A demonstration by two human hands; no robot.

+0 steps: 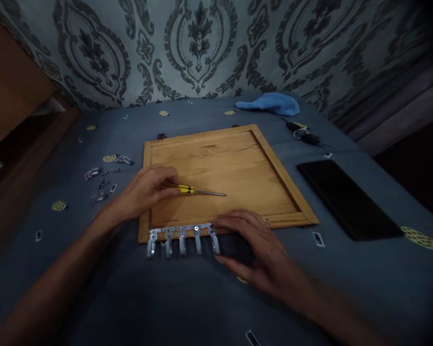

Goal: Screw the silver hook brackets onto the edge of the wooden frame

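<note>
My left hand (pixel 153 186) is closed around the yellow handle of a screwdriver (pixel 186 189), whose shaft points right over a wooden framed panel (pixel 216 163). Along the panel's near edge sits a row of several metal hooks (pixel 182 240), their curved ends hanging toward me. My right hand (pixel 254 245) is at the rightmost hook (pixel 213 239), fingers over its top and thumb by its lower end. Thumb and fingers are apart around the hook; whether they press on it is hard to see.
Left of the panel lie loose metal hooks (pixel 93 173) and small screws (pixel 103 184). A dark phone-shaped slab (pixel 346 197) rests on the right, with a key-ring bundle (pixel 303 133) and a blue cloth (pixel 272 103) farther back. A brown wooden cabinet (pixel 14 81) stands at left.
</note>
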